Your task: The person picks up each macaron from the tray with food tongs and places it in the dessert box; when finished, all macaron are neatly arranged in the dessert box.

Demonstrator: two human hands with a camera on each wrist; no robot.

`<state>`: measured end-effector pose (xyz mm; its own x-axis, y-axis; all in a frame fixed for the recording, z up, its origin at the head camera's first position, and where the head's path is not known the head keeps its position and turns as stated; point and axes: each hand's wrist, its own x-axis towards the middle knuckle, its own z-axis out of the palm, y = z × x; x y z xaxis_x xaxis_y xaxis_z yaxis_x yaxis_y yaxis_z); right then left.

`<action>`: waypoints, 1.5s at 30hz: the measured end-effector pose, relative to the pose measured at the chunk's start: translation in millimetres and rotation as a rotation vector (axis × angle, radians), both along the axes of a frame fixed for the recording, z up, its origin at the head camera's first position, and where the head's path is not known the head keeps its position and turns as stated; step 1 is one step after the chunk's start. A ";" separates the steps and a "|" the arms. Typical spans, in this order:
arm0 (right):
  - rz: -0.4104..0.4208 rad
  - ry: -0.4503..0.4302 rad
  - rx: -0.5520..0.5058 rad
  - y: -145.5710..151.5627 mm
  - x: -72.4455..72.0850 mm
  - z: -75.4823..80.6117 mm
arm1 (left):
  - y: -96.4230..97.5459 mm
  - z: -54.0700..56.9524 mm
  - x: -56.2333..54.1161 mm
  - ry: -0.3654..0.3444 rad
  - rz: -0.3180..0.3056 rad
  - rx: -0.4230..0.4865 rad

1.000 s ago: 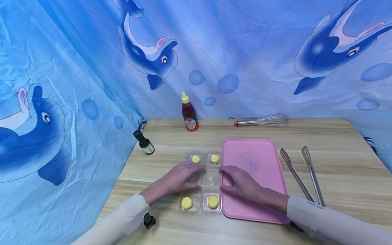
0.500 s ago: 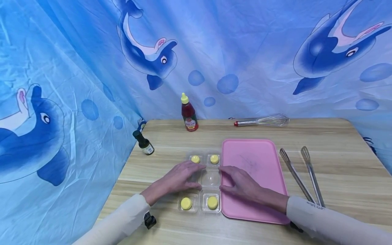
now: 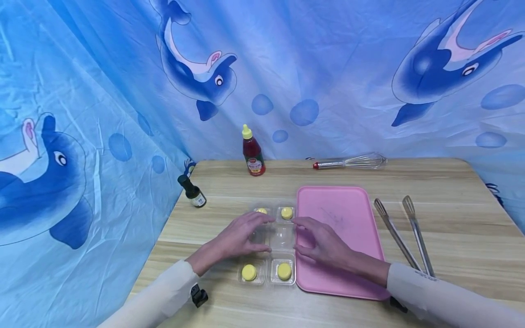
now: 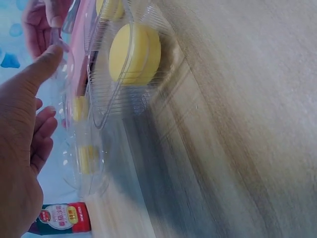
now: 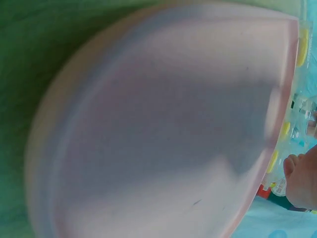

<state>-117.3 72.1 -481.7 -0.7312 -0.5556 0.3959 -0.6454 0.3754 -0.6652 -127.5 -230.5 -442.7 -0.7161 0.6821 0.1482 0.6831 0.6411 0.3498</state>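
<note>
Four clear plastic boxes lie in two rows, each bearing a yellow macaron; one front box (image 3: 251,269) and its macaron (image 3: 284,271) neighbour show plainly. Between the rows is a clear domed lid (image 3: 282,237). My left hand (image 3: 242,234) and right hand (image 3: 324,241) face each other across it, thumbs and forefingers spread, fingertips right at its sides. In the left wrist view, my left hand (image 4: 22,139) has its thumb straight beside clear plastic, the other fingers loosely bent. Part of the back-left macaron (image 3: 261,211) hides behind my left fingers. The right wrist view mostly shows the tray.
A pink tray (image 3: 340,209) lies under my right forearm, alongside the boxes. Metal tongs (image 3: 418,237) rest to its right. Farther back are a whisk (image 3: 348,161) and a red sauce bottle (image 3: 254,157); a small dark bottle (image 3: 193,191) stands at the left edge.
Both hands have risen slightly, their forefingers shifting a little away from me. The clear lid between them looks slightly shifted too. The macarons and boxes stay in place.
</note>
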 end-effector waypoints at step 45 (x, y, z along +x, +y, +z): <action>-0.059 -0.245 -0.386 -12.2 2.8 24.2 | 16.5 19.6 6.7 -0.418 -0.016 0.197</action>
